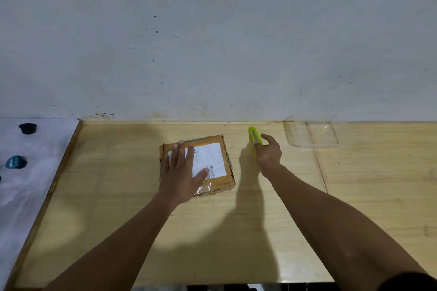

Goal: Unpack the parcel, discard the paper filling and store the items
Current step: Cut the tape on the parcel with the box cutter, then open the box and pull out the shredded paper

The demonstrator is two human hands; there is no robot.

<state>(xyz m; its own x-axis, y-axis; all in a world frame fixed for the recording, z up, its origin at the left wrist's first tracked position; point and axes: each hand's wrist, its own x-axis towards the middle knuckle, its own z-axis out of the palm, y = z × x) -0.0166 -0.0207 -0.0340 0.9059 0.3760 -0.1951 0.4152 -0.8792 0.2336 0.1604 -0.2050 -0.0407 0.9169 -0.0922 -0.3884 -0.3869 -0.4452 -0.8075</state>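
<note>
Starting from our fingers (266, 137) on the right hand (268, 155): they're curled round the lime-green plastic utility knife (255, 136), gripping its lower end, with the long body pointing up and away toward the wall. Can't tell if the blade is out, it's too small to see.

Our left hand (181, 171) lies flat with straight fingers on top of the small square brown cardboard parcel with a white shipping label (212, 160), pressing it down on the pale wooden counter (236, 231). The parcel sits mid-counter, taped shut as far as we can see, so nothing is unpacked yet.

The bit that matters: the parcel lies to the left of the knife hand, just beside it, and the tape seam seems to run along the far edge and down the right side. So the knife hand is the near one for that right edge, and we'd guess the cut starts there while the left holds things steady.

Off to the right there's a clear plastic tray (312, 134), probably for the items.
</note>
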